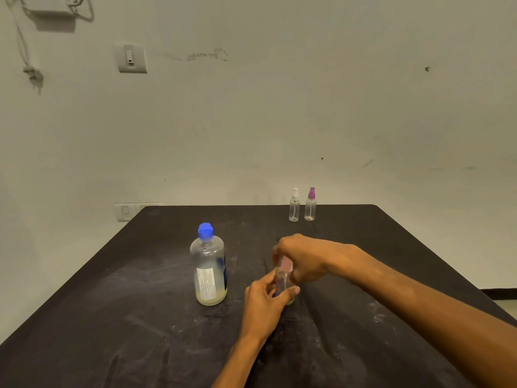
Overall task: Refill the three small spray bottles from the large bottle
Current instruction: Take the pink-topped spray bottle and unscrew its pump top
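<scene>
While both hands work at the middle of the dark table, the small spray bottle they hold stands upright on the tabletop. The left hand grips the clear body, thumb curled across the front and fingers wrapped behind it. The right hand comes in from above and the side, fingers curled down round the pink top of that bottle; whether the top is seated or loose, I cannot tell, the fingers cover the joint.

Just to the left of the hands, the large bottle stands upright and apart from them, its blue cap on, a printed label facing this way and pale liquid low in it.

Over at the far edge of the table, well apart from the action, two more small spray bottles stand side by side: the white-topped one on the left, the purple-topped one on the right, both upright with sprayers on.

Behind it all, a wall switch sits high on the pale wall.
</scene>
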